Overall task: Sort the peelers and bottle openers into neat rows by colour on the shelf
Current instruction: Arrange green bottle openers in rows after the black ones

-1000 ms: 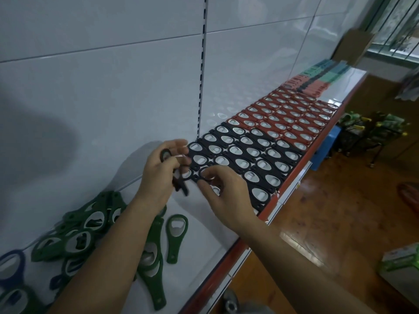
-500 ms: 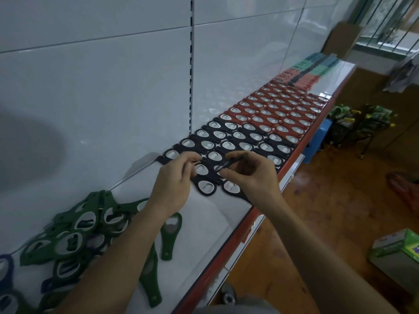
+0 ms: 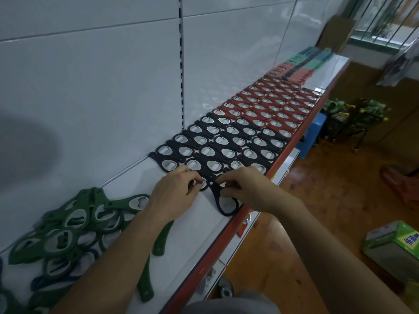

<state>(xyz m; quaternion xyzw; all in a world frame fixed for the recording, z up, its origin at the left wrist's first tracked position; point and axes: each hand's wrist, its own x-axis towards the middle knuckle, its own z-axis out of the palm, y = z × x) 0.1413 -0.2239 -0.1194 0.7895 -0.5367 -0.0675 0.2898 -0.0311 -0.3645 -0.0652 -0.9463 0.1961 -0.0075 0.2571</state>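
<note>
At the shelf's front edge, the right hand pinches a black bottle opener by its neck, its ring lying flat. Just beside it, the left hand pinches a second black opener, mostly hidden. Both adjoin the black rows; the green pile lies leftward.

We are counting two hands: the left hand and the right hand. We are making out about twenty-five black bottle openers, some forty or more red bottle openers, over a dozen green bottle openers and a few blue bottle openers. The far peelers are blurring beyond counting.
</note>
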